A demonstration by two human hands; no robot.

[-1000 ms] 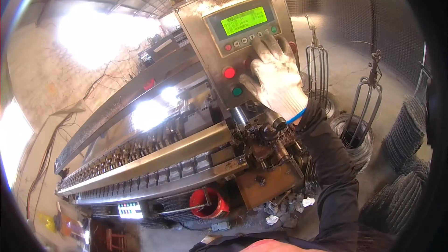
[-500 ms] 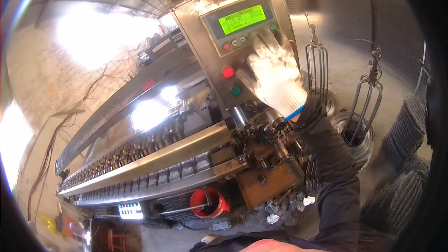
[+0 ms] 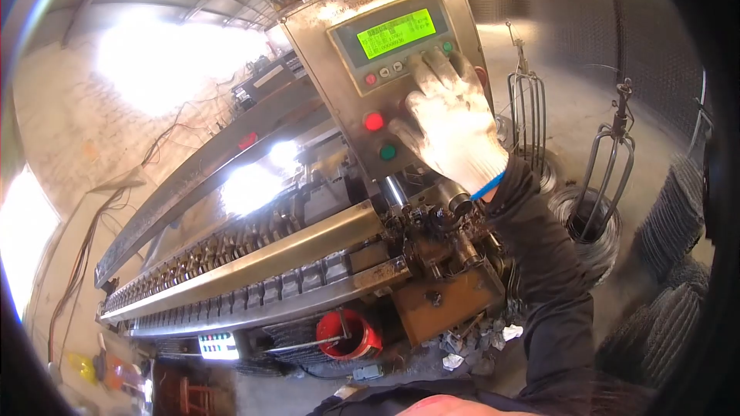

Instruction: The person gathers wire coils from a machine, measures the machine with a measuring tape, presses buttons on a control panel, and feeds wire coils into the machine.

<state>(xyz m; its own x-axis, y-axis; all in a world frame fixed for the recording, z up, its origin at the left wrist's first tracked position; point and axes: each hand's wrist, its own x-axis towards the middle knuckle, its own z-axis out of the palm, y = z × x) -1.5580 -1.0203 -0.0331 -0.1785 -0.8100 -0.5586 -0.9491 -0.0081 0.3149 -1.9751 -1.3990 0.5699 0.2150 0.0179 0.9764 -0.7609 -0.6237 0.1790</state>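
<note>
My right hand (image 3: 455, 127), in a soiled white knit glove with a blue cuff edge, lies against the front of a metal control box (image 3: 320, 54). Its fingers are stretched out over the right end of the button row below a lit green display (image 3: 395, 33); which button they touch, if any, is hidden. The thumb is spread to the left, near a red button (image 3: 373, 122) and a green button (image 3: 387, 152). I see nothing held in this hand. My left hand does not show clearly anywhere in view.
A long machine with a metal bar (image 3: 254, 262) extends to the left. Beneath it stands a red bucket (image 3: 370, 339). Wire coils (image 3: 605, 250) with upright metal frames (image 3: 617, 139) and stacked dark mesh rolls (image 3: 671, 208) occupy the right side. Rubble (image 3: 470, 343) lies below the machine.
The view has shifted very slightly. My right hand stays on the control box, its fingers a touch nearer the display.
</note>
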